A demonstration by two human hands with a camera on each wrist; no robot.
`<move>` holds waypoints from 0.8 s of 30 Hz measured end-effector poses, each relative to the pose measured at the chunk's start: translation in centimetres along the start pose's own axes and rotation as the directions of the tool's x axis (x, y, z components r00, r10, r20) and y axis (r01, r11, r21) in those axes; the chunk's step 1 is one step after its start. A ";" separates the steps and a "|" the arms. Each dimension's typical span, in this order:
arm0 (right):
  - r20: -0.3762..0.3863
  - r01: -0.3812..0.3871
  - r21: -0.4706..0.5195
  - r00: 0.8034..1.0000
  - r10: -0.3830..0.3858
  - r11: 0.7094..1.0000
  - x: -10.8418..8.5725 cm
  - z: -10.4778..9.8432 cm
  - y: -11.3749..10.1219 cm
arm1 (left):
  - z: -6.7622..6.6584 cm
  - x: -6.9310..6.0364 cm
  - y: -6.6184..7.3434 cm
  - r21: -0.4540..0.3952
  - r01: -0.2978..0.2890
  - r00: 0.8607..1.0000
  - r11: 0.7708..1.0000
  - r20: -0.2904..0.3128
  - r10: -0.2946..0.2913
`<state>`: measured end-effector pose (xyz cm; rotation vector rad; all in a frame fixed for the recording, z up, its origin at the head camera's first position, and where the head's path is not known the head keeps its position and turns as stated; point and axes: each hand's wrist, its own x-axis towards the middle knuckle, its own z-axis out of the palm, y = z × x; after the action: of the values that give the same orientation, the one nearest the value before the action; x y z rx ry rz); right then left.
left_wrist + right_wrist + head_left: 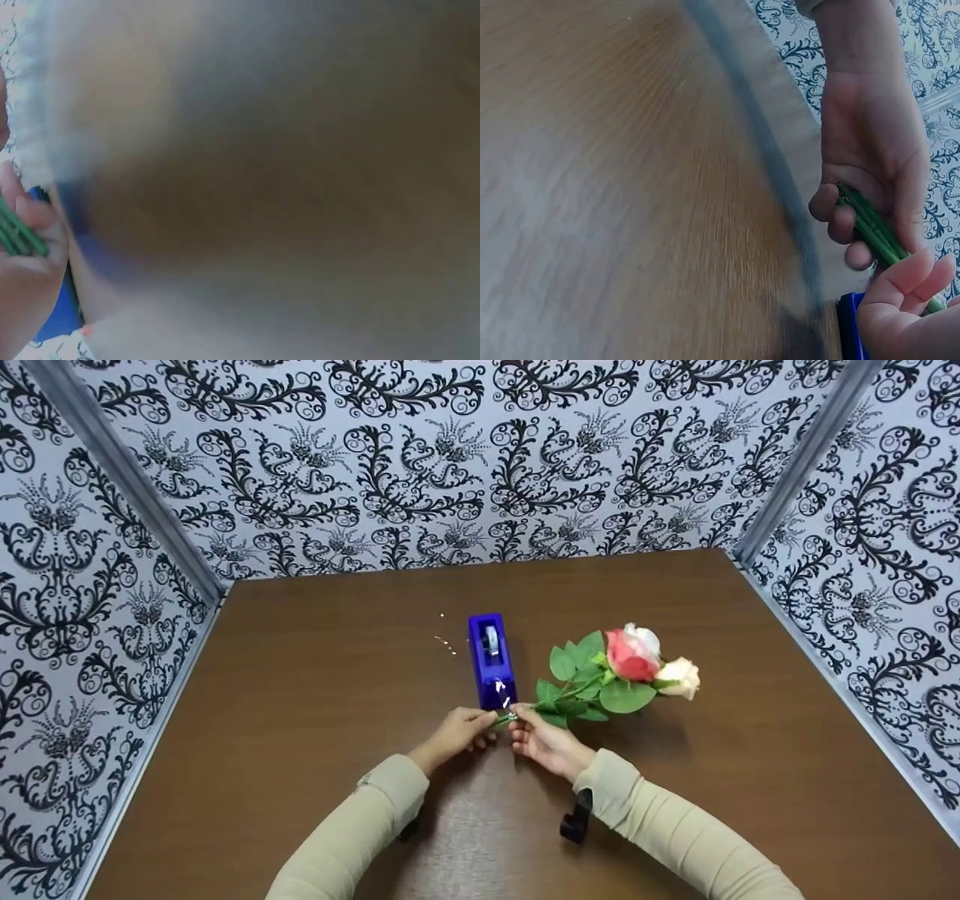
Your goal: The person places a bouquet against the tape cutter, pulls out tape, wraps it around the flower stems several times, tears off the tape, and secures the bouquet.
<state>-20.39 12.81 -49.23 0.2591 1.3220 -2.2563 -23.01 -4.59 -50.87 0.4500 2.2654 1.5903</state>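
Artificial roses lie across the table in the head view, a pink-and-white rose point(632, 654) and a cream rose point(679, 678) with green leaves. Their bundled green stems point(874, 229) run between both hands. My left hand point(459, 731) grips the lower stem ends, fingers curled round them. Farther up the stems, my right hand point(551, 741) pinches them between thumb and fingers. A shiny clear strip, seemingly tape point(503, 696), stands up at the stems between the hands. Just beyond the fingers sits a blue tape dispenser point(493, 660) with a clear roll inside. Most of the left wrist view is blurred.
Small pale scraps point(445, 643) lie on the brown table point(322, 675) left of the dispenser. Black-and-white patterned walls point(450, 465) enclose the table at the back and both sides. A black strap piece point(576, 819) hangs below the right cuff.
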 end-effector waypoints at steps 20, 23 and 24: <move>-0.061 0.022 0.022 0.998 -0.021 1.000 0.3 0.0 0.7 | -0.4 -0.2 0.2 -0.154 0.218 0.976 0.964 0.021 -0.217; -0.103 0.031 0.033 0.994 -0.027 0.999 0.4 0.3 1.0 | 0.0 -0.3 0.2 -0.182 0.192 0.979 0.964 -0.031 -0.201; -0.118 0.035 0.037 0.993 -0.030 0.999 0.4 0.4 1.2 | 0.1 -0.3 0.2 -0.198 0.177 0.980 0.964 -0.049 -0.190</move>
<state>-20.12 11.90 -50.10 0.3921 1.3517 -2.3267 -22.69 -4.56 -50.67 0.1327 2.1028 1.7284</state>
